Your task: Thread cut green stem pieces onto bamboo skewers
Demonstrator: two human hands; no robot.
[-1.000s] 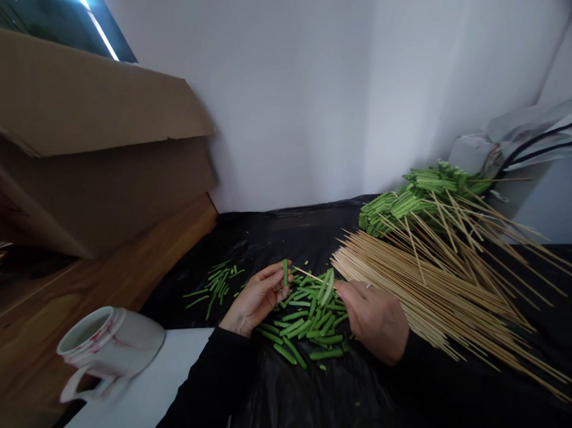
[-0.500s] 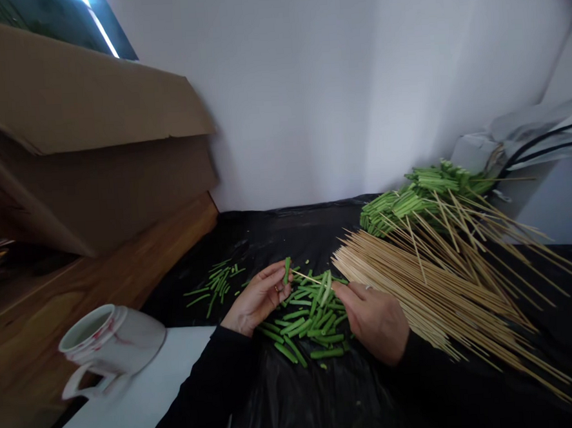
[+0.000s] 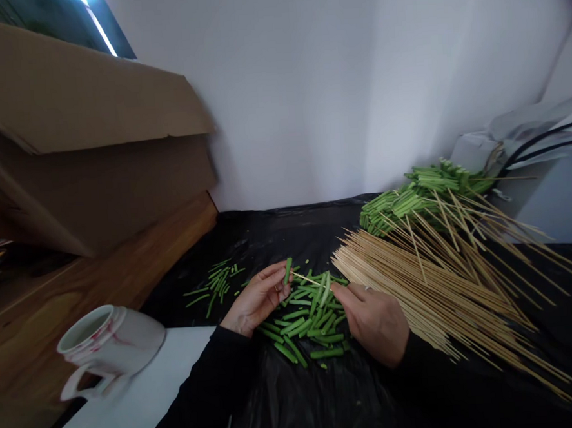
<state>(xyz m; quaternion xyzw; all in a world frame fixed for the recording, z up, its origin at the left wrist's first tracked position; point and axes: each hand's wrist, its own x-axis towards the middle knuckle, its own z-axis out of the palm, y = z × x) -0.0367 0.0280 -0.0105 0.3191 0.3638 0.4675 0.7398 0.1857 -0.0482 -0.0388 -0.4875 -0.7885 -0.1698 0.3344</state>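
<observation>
Between thumb and fingers, my left hand (image 3: 264, 295) pinches a short green stem piece (image 3: 288, 270), held roughly upright. My right hand (image 3: 374, 318) is closed on a thin wooden skewer (image 3: 309, 279), whose far end meets the stem piece at the left fingertips. More green pieces sit on the skewer close to the right fingers. Under and between both hands lies a loose pile of cut green stems (image 3: 297, 326) on black plastic sheeting (image 3: 307, 406).
Many bare skewers (image 3: 416, 277) lie at the right, with bundled green pieces (image 3: 420, 193) behind them. A smaller scatter of stems (image 3: 217, 283) is left of my hands. A mug (image 3: 114, 341) stands front left, near a cardboard box (image 3: 97, 141). A wall rises behind.
My right hand has shifted very slightly to the left with the skewer. Otherwise both hands keep their hold.
</observation>
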